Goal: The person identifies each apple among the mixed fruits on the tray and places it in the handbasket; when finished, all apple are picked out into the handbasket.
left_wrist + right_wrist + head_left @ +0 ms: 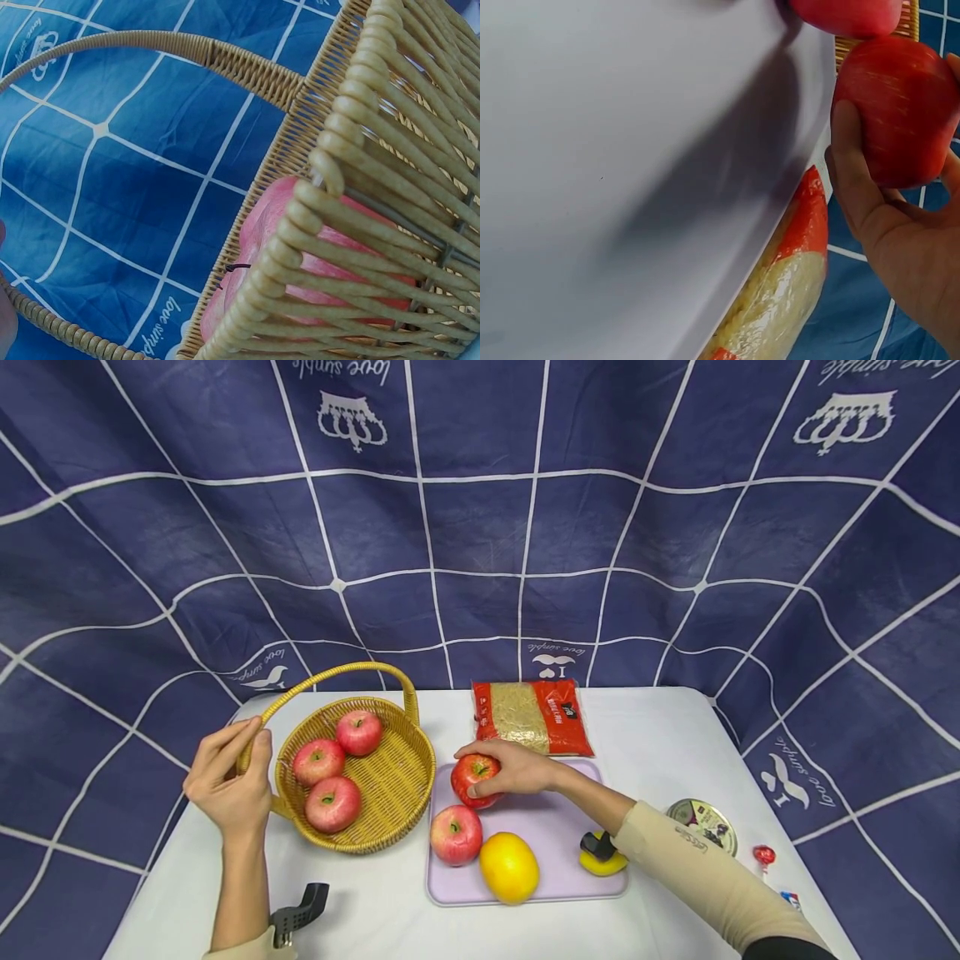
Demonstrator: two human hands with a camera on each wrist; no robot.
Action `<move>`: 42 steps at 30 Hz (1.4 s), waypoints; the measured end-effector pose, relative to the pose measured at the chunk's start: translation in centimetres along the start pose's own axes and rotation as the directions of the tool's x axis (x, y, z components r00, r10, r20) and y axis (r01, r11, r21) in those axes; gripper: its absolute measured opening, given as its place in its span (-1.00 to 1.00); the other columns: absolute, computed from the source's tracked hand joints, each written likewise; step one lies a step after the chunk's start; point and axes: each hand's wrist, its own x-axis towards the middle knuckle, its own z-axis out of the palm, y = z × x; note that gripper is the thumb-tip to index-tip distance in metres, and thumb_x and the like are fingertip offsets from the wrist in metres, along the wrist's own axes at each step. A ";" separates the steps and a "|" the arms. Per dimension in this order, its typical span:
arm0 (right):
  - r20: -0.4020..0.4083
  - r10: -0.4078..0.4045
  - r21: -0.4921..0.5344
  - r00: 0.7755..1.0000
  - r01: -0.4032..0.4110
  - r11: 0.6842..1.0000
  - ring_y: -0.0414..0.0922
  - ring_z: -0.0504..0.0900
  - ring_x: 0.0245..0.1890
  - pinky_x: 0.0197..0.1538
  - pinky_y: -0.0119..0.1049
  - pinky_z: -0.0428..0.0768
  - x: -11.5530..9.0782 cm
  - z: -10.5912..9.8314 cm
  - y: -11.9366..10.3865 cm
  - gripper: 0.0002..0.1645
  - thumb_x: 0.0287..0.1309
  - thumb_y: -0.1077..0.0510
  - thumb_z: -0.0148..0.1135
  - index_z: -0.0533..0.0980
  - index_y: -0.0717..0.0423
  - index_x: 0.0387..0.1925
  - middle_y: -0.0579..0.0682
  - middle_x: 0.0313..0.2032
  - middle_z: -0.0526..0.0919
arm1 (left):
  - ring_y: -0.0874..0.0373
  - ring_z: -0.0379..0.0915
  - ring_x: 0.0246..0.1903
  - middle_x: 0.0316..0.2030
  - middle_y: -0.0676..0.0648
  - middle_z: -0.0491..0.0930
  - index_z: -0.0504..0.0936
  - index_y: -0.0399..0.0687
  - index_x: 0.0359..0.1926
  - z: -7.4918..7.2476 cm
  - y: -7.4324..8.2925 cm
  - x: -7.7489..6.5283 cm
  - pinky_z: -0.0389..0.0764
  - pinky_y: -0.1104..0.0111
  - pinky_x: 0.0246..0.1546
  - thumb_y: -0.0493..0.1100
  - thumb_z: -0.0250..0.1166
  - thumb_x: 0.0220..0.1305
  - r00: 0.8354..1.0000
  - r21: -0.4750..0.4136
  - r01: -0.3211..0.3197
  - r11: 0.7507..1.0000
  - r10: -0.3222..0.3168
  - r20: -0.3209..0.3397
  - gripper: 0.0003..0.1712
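My left hand (234, 777) grips the arched handle (330, 673) of a yellow woven basket (397, 793) at the left. Three pinkish-red apples (333, 804) lie inside it; the left wrist view shows red fruit (262, 225) behind the weave. Over the back left of a lilac tray (562, 827), my right hand (517, 768) holds a darker red apple (476, 779), fingers curled round it; the right wrist view shows this apple (900, 112) in the grasp. Another apple (456, 835) and a yellow lemon-like fruit (509, 867) sit at the tray's front left.
Behind the tray lies a red-and-clear bag (532, 717) of pale yellow food. A yellow object (602, 863) shows under the right wrist at the tray's right. Further right are a round tin (703, 825), a red lollipop (764, 855) and a small blue-red packet (791, 900).
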 end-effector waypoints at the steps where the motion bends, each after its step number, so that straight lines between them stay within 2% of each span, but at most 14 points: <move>1: -0.003 0.000 -0.002 1.000 0.000 1.000 -0.21 0.57 -0.02 0.03 -0.33 0.62 0.0 0.0 -0.1 -0.22 0.07 -0.17 0.46 0.46 -0.16 0.33 -0.22 0.10 0.57 | 0.17 0.67 -0.26 -0.33 -0.21 0.76 0.72 -0.57 -0.36 0.0 0.1 0.0 0.64 0.54 -0.16 -0.48 0.46 -0.02 1.000 -0.001 0.002 1.000 -0.002 -0.001 -0.83; 8: -0.016 0.007 0.004 1.000 -0.007 1.000 -0.19 0.57 -0.01 0.01 -0.33 0.63 -0.2 0.0 -0.8 -0.22 0.05 -0.19 0.45 0.46 -0.23 0.32 -0.22 0.10 0.56 | 0.17 0.67 -0.26 -0.33 -0.23 0.75 0.72 -0.58 -0.36 0.2 0.6 0.0 0.64 0.53 -0.14 -0.49 0.46 -0.03 1.000 -0.001 0.005 1.000 -0.005 -0.008 -0.83; 18: -0.024 0.014 0.018 1.000 -0.014 1.000 -0.17 0.55 0.01 0.01 -0.31 0.63 -0.3 -0.1 -1.5 -0.21 0.04 -0.21 0.45 0.45 -0.24 0.34 -0.17 0.11 0.54 | 0.18 0.67 -0.26 -0.33 -0.27 0.74 0.72 -0.58 -0.36 0.0 0.4 0.0 0.65 0.52 -0.13 -0.48 0.46 -0.02 1.000 -0.004 -0.004 1.000 0.004 -0.006 -0.83; 28: -0.031 0.006 0.051 0.999 -0.005 0.999 -0.20 0.60 -0.04 0.00 -0.29 0.64 -0.4 0.1 -2.4 -0.22 0.04 -0.23 0.44 0.46 -0.27 0.33 -0.25 0.08 0.58 | 0.16 0.67 -0.26 -0.33 -0.23 0.75 0.72 -0.59 -0.37 0.1 0.4 0.0 0.64 0.53 -0.15 -0.50 0.45 -0.03 1.000 -0.013 0.004 1.000 -0.004 -0.005 -0.84; 35: -0.050 0.000 0.032 0.999 0.001 0.999 -0.22 0.61 -0.05 0.01 -0.29 0.63 -0.2 0.3 -2.5 -0.22 0.03 -0.28 0.43 0.44 -0.35 0.32 -0.31 0.07 0.58 | 0.16 0.67 -0.26 -0.34 -0.22 0.75 0.72 -0.59 -0.37 0.1 0.6 0.0 0.63 0.53 -0.15 -0.52 0.44 -0.04 1.000 -0.019 0.008 1.000 -0.008 -0.010 -0.84; 42: -0.057 -0.027 0.050 0.998 0.030 0.998 -0.22 0.62 -0.05 0.04 -0.27 0.62 0.1 0.5 -2.7 -0.21 0.04 -0.26 0.43 0.45 -0.27 0.33 -0.31 0.01 0.62 | 0.17 0.67 -0.26 -0.33 -0.22 0.75 0.72 -0.58 -0.37 0.2 0.6 0.0 0.63 0.53 -0.15 -0.52 0.45 -0.05 1.000 -0.010 0.002 1.000 -0.002 -0.009 -0.84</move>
